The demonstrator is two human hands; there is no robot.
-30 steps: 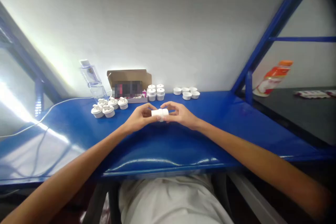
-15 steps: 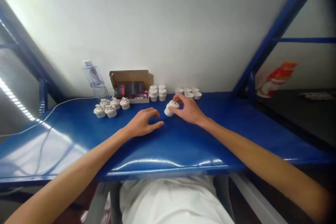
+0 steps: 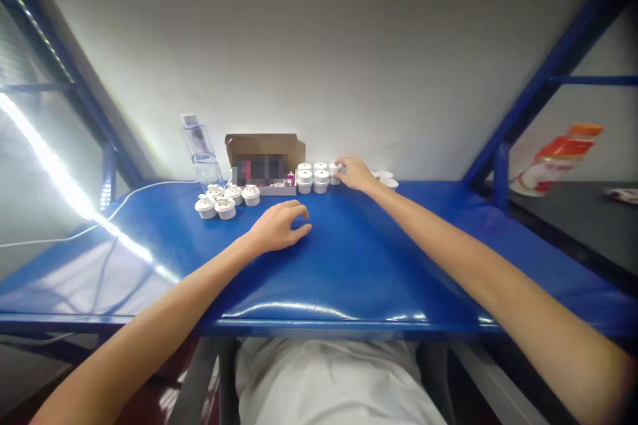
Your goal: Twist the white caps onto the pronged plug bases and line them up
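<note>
My right hand (image 3: pixel 353 172) reaches to the back of the blue table, its fingers closed on a white lidded cup (image 3: pixel 334 172). That cup stands at the right end of a group of several white lidded cups (image 3: pixel 320 181). Some open white cups (image 3: pixel 389 182) are partly hidden behind my right hand and forearm. My left hand (image 3: pixel 282 226) rests over the middle of the table, fingers apart and curved, holding nothing. To its left are several white cups with raised tops (image 3: pixel 225 207).
An open cardboard box (image 3: pixel 264 146) and a clear bottle (image 3: pixel 202 156) stand along the wall. A white cable (image 3: pixel 129 196) runs across the left. A red bottle (image 3: pixel 558 159) sits at the right on a dark surface. Blue frame posts (image 3: pixel 531 80) rise on both sides.
My right hand has moved away from me, carrying the white lidded cup from the table's middle to the back group. My left hand has barely moved. The view has shifted slightly.
</note>
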